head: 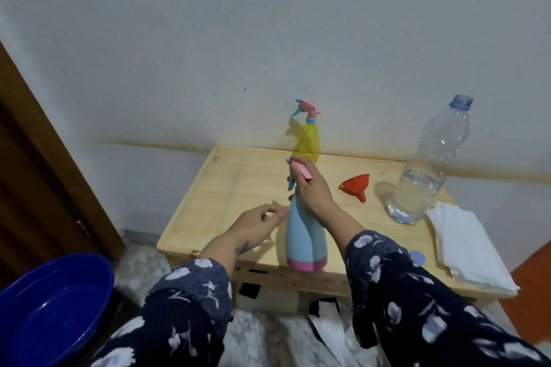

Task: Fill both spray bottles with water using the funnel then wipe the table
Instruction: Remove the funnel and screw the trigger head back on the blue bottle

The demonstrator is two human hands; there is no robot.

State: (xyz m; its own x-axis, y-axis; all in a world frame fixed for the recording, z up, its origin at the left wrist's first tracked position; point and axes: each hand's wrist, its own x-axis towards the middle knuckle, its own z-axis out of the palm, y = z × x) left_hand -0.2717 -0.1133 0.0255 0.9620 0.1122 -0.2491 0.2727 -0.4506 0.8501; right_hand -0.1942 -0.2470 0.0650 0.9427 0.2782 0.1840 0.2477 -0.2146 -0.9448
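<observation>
A light blue spray bottle [304,235] with a pink base stands near the front edge of the small wooden table [226,188]. My right hand [311,188] grips its pink and blue spray head from above. My left hand [258,223] is just left of the bottle's body, its loosely curled fingers reaching its side and holding nothing. A yellow spray bottle [307,137] with its spray head on stands at the back by the wall. A red funnel [356,185] lies on its side to the right.
A clear plastic water bottle [423,170], uncapped and partly filled, stands at the table's right. Its blue cap [418,257] lies near the front edge. White tissues [468,247] lie at the right corner. A blue basin [53,307] sits on the floor at the left.
</observation>
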